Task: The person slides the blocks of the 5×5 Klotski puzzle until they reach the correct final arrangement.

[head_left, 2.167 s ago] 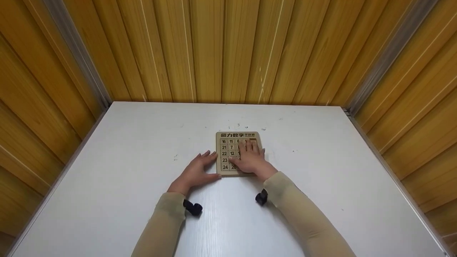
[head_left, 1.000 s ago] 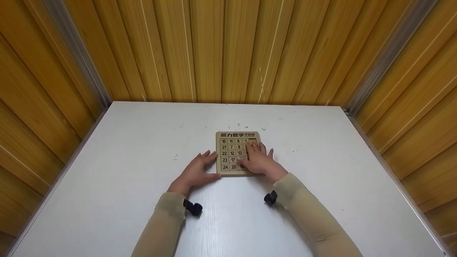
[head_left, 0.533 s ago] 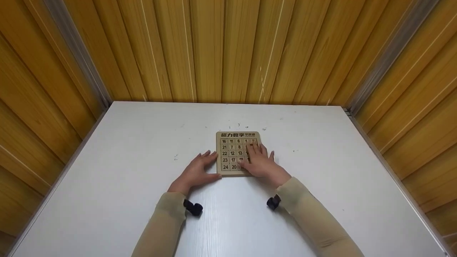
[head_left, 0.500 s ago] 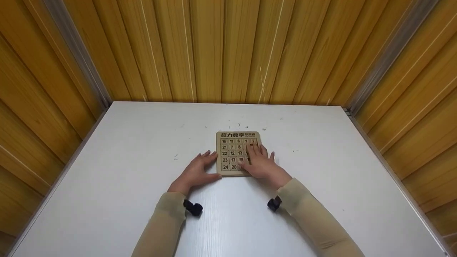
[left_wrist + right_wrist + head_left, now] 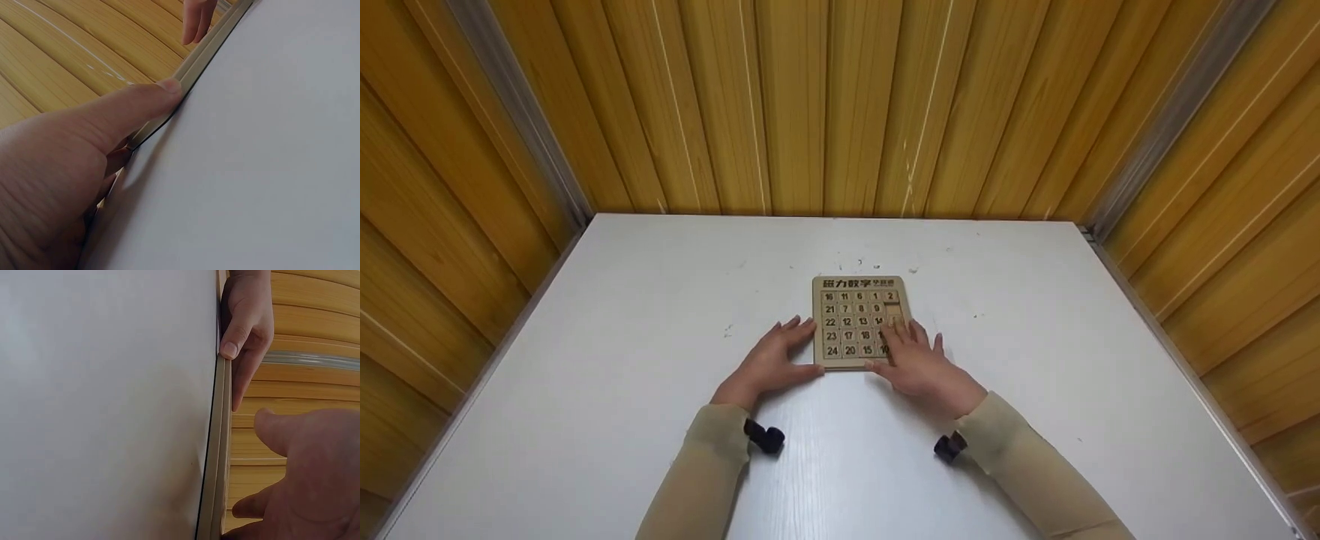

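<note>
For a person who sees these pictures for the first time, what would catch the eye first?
Probably the beige number puzzle, near the middle of the white table. Next, the left hand touches its front left corner, and the right hand covers part of its lower right. Yellow-brown panels rise behind.

Wood-look panels [image 5: 793, 105] and grey corner posts [image 5: 520, 105] wall in a white table [image 5: 660, 300] on three sides, marking a booth-like workspace.

A wooden number puzzle [image 5: 855, 322] lies flat on the white table [image 5: 840, 465].
</note>
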`<action>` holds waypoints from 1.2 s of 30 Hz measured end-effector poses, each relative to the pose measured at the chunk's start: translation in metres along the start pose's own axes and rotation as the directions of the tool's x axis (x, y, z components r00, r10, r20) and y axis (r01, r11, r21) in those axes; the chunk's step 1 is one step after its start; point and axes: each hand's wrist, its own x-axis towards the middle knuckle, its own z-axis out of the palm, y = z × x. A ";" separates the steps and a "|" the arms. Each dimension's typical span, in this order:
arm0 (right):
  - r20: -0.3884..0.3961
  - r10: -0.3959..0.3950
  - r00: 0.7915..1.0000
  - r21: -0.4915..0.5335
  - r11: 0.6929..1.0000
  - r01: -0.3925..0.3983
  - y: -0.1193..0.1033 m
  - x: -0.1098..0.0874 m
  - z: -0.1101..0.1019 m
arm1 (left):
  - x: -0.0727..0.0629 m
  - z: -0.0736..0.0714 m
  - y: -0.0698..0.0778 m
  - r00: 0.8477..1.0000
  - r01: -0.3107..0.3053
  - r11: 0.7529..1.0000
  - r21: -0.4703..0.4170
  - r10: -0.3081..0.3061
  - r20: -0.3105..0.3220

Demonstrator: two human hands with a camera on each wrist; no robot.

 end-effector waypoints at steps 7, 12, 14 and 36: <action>-0.013 0.005 1.000 0.000 1.000 -0.005 0.001 0.007 -0.003 | 0.000 0.002 0.000 1.000 -0.011 1.000 0.007 0.011 -0.002; -0.029 0.006 1.000 0.012 1.000 -0.006 0.003 0.014 -0.005 | 0.002 0.002 0.001 1.000 -0.006 1.000 0.008 0.006 0.007; -0.031 0.009 0.999 0.013 1.000 -0.008 0.003 0.017 -0.005 | 0.002 0.002 0.001 1.000 -0.001 1.000 0.010 0.001 0.012; 0.020 -0.024 1.000 -0.020 0.999 0.024 0.004 -0.023 0.005 | 0.000 0.001 -0.002 1.000 -0.012 1.000 0.007 0.012 0.008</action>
